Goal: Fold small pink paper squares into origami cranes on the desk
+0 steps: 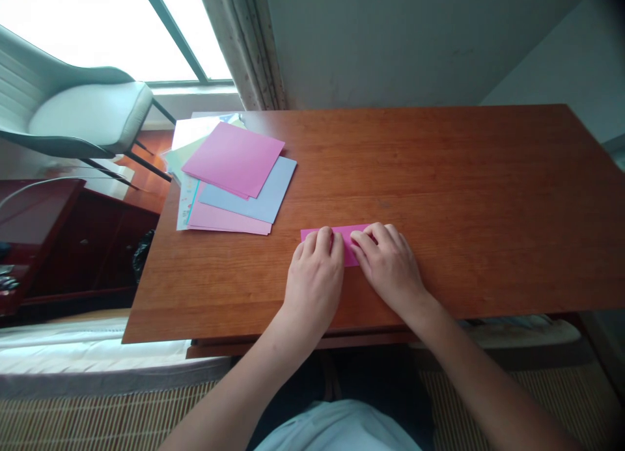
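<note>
A wooden table (439, 204) stretches across the view from my remote head camera, and at its near edge, around the middle of the scene, lies a narrow bright pink strip of paper (347, 250). Two bare hands are on it. The left hand (316, 267), back upward, covers much of the strip's left part with its fingers bent down over it; the fingertips are hidden, so I cannot tell whether they grip the paper or only press it. The right hand (389, 261) covers the right end, thumb and forefinger drawn close together on the paper; whether they pinch it or just bear down, I cannot tell either. The hands are near each other, with a slice of pink showing between them. At the table's far left is a loose, overlapping pile: pink sheets (234, 157) on top, a blue-grey sheet (271, 192) beneath, paler pink sheets (224, 220) nearest, and white and greenish papers under those. Beyond the table, far left, I see a pale chair (90, 116) before a bright window (97, 21), with a curtain (244, 41) hanging to its right.
</note>
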Motion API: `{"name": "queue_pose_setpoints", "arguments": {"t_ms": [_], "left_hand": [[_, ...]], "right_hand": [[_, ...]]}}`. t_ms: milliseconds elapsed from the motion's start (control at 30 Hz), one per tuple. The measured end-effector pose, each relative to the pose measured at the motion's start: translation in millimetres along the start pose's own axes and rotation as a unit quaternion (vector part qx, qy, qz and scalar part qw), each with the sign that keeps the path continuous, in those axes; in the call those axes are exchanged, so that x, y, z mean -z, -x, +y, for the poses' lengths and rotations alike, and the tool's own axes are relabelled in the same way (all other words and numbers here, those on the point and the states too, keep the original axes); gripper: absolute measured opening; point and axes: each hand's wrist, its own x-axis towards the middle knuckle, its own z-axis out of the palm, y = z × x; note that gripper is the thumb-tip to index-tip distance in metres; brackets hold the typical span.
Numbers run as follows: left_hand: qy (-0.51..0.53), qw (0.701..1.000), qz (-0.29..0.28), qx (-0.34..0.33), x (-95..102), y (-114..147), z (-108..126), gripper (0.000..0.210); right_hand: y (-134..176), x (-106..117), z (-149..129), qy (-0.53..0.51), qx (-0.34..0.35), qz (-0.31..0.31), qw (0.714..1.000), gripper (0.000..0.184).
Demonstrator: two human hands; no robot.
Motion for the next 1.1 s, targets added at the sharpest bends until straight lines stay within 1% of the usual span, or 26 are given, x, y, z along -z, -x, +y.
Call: {"name": "queue_pose_setpoints", "arguments": {"t_ms": [133,367,467,533,600,700,767,867,1000,1100], "left_hand": [[-0.017,1.000,0.007,-0.004,1.4,10,-13,0.043],[-0.039,0.999,0.009,0.035,6.1,31,-35,0.045],[-0.034,0.998,0.032,0.036,4.8,39,-40,0.046],[-0.012,0.999,0.044,-0.001,1.1,43,-39,0.050],[0.014,0.997,0.051,-0.052,-3.4,43,-36,0.046],[0.031,0.994,0.059,-0.087,-7.8,35,-32,0.026],[0.025,0.992,0.062,-0.107,-7.1,27,-32,0.019],[-0.006,0.987,0.044,-0.155,-1.1,18,-35,0.020],[-0.034,0.980,0.011,-0.198,8.8,12,-41,0.019],[-0.043,0.978,0.013,-0.202,11.9,9,-42,0.013]], "right_hand": [[1,-1,2,-0.014,0.001,0.000,1.000,0.019],[3,-4,2,-0.028,-0.009,0.010,1.000,0.019],[3,-4,1,-0.032,-0.011,0.014,0.999,0.019],[3,-3,2,-0.046,-0.013,0.015,0.999,0.020],[2,-2,3,-0.068,-0.014,0.014,0.997,0.020],[0,0,6,-0.107,-0.016,0.008,0.994,0.020],[-1,4,8,-0.132,-0.015,0.001,0.991,0.020],[-2,9,12,-0.167,-0.004,-0.014,0.986,0.018],[-1,14,13,-0.208,0.032,-0.022,0.977,0.015],[0,11,10,-0.211,0.096,0.005,0.973,0.011]]}}
